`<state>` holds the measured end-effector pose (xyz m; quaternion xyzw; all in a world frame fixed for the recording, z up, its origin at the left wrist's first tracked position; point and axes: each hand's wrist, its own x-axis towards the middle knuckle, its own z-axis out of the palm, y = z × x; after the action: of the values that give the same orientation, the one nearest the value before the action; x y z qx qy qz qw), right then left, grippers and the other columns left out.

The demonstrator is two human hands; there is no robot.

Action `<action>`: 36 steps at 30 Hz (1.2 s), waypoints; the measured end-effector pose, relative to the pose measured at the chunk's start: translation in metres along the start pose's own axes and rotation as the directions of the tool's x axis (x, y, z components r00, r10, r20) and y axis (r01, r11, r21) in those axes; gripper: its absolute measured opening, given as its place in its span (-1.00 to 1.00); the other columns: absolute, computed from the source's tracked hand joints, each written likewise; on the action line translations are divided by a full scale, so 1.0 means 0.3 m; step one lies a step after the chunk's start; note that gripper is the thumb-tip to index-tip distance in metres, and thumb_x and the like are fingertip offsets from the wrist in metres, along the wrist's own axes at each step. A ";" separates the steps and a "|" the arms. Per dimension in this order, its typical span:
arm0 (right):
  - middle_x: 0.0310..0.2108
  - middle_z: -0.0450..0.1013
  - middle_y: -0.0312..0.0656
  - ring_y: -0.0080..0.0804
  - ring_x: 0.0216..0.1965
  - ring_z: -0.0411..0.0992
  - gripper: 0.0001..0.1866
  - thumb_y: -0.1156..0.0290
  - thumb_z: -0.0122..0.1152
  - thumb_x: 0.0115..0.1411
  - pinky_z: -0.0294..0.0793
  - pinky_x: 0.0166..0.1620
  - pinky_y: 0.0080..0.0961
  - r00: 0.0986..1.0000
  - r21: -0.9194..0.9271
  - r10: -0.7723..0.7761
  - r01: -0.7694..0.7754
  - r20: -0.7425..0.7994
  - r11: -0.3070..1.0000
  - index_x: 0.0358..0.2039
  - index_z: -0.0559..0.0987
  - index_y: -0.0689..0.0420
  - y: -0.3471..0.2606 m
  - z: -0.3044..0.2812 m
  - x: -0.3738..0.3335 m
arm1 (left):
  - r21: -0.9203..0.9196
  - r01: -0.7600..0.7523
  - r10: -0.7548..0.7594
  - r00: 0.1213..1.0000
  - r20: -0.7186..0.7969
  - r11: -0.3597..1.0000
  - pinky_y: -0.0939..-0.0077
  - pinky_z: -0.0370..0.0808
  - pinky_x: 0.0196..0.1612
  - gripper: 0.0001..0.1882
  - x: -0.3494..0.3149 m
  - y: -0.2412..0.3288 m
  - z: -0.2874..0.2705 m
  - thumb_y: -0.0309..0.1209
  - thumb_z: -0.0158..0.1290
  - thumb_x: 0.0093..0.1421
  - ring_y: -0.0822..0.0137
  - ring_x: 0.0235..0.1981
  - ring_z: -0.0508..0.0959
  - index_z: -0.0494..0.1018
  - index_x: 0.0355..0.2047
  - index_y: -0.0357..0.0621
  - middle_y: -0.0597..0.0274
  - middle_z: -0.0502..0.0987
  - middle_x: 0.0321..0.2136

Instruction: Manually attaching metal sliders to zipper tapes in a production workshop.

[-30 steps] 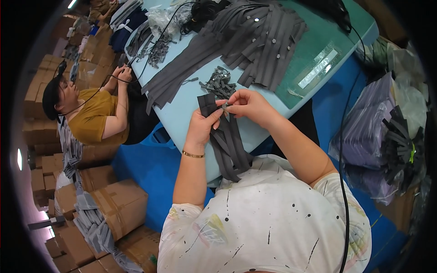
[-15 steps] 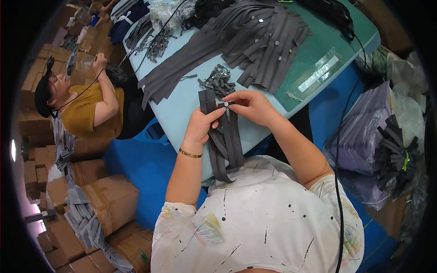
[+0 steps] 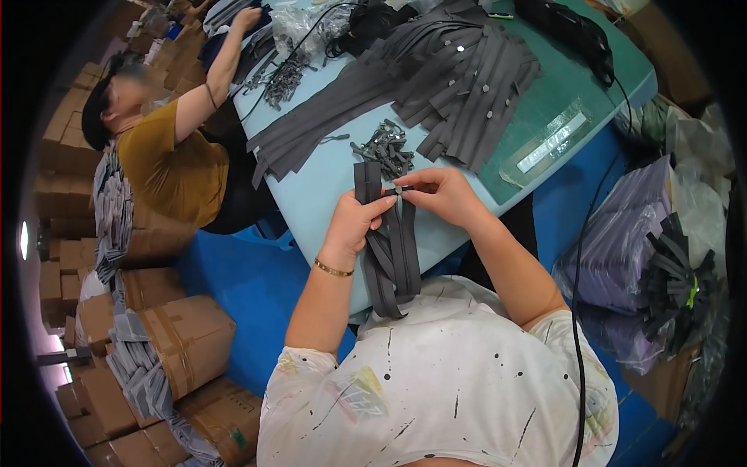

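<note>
My left hand point(image 3: 354, 226) is closed on dark grey zippers point(image 3: 368, 180). One zipper end stands up past the thumb; the long tapes hang below the hand to the table edge by my shirt. My right hand point(image 3: 445, 196) pinches a small shiny zipper slider point(image 3: 398, 190) at a zipper's end, its fingertips against my left thumb tip. Fingers partly hide how the slider sits on the tape. Just beyond my hands lies a heap of loose zipper sliders point(image 3: 385, 148) with dark pulls.
Dark grey zippers point(image 3: 467, 101), several with shiny sliders, cover the table's far part. A second slider heap point(image 3: 282, 84) lies far left. A green mat point(image 3: 517, 156) and black bag point(image 3: 566, 35) are right. A co-worker point(image 3: 167, 159) stands left. Cartons point(image 3: 187, 342) and wrapped bundles point(image 3: 615, 226) flank me.
The view has shifted slightly, so the table and my hands appear a little lower and further right. My grip looks the same. The co-worker's arm now reaches out over the table's far left.
</note>
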<state>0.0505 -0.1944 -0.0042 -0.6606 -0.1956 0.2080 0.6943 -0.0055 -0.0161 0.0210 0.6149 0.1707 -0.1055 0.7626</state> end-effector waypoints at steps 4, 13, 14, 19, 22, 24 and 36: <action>-0.50 0.48 -0.37 -0.72 -0.45 0.37 -0.75 0.51 0.22 0.00 0.37 -0.34 -0.74 1.000 0.029 0.015 -0.016 0.017 0.999 -0.23 0.60 0.12 0.004 -0.002 0.000 | 0.012 0.002 -0.002 1.000 0.002 1.000 0.76 0.18 -0.67 -0.83 -0.003 0.003 0.000 -0.53 0.18 -0.01 0.61 -0.71 0.28 0.46 -0.39 -0.28 0.35 0.44 -0.58; -0.43 0.48 -0.35 -0.73 -0.41 0.37 -0.73 0.55 0.19 0.03 0.37 -0.32 -0.74 0.998 0.067 -0.022 0.018 0.053 0.998 -0.20 0.58 0.13 -0.001 -0.001 0.000 | -0.008 -0.019 0.019 1.000 0.018 1.000 0.76 0.17 -0.68 -0.84 -0.006 -0.002 0.003 -0.52 0.18 -0.01 0.61 -0.72 0.27 0.48 -0.39 -0.27 0.37 0.43 -0.60; -0.42 0.49 -0.34 -0.73 -0.40 0.38 -0.73 0.57 0.18 0.03 0.37 -0.31 -0.74 0.998 0.095 -0.020 0.014 0.059 0.995 -0.20 0.58 0.14 -0.008 -0.001 0.000 | -0.011 -0.027 0.028 0.999 0.017 1.000 0.76 0.17 -0.68 -0.84 -0.006 -0.001 0.002 -0.52 0.18 -0.01 0.61 -0.72 0.27 0.48 -0.39 -0.27 0.37 0.43 -0.60; -0.33 0.50 -0.34 -0.74 -0.33 0.39 -0.73 0.61 0.15 0.07 0.37 -0.26 -0.78 0.997 0.095 -0.011 0.003 0.079 0.995 -0.18 0.56 0.18 -0.020 -0.005 -0.003 | 0.061 -0.012 0.010 0.999 0.034 0.998 0.77 0.17 -0.69 -0.86 -0.017 0.000 0.013 -0.47 0.14 0.05 0.62 -0.70 0.28 0.48 -0.39 -0.27 0.37 0.45 -0.56; -0.39 0.50 -0.32 -0.71 -0.37 0.40 -0.74 0.58 0.18 0.05 0.38 -0.29 -0.74 0.999 0.143 -0.009 0.003 0.037 0.990 -0.20 0.58 0.13 0.003 -0.001 -0.004 | 0.126 -0.007 0.008 1.000 -0.012 0.992 0.73 0.14 -0.71 -0.83 -0.020 -0.012 0.028 -0.41 0.17 0.03 0.62 -0.76 0.26 0.49 -0.44 -0.28 0.38 0.42 -0.66; -0.40 0.48 -0.31 -0.68 -0.38 0.40 -0.74 0.56 0.19 0.04 0.39 -0.29 -0.72 0.997 0.084 -0.075 0.075 0.001 0.994 -0.21 0.59 0.11 0.012 0.001 -0.004 | 0.126 -0.021 0.022 1.000 -0.003 0.992 0.72 0.14 -0.72 -0.82 -0.020 -0.011 0.037 -0.40 0.19 0.02 0.61 -0.77 0.25 0.50 -0.46 -0.28 0.40 0.40 -0.69; -0.47 0.40 -0.29 -0.60 -0.46 0.36 -0.77 0.51 0.21 0.03 0.34 -0.37 -0.69 0.981 -0.133 -0.194 0.190 -0.017 0.973 -0.25 0.61 0.03 0.004 -0.001 -0.022 | 0.099 0.002 -0.005 0.999 0.034 0.995 0.77 0.14 -0.72 -0.91 -0.015 -0.038 0.027 -0.48 0.13 0.05 0.65 -0.75 0.26 0.49 -0.43 -0.23 0.40 0.45 -0.60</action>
<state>0.0450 -0.1983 -0.0054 -0.6856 -0.2613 0.1166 0.6694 -0.0127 -0.0267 0.0140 0.6499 0.1534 -0.1257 0.7337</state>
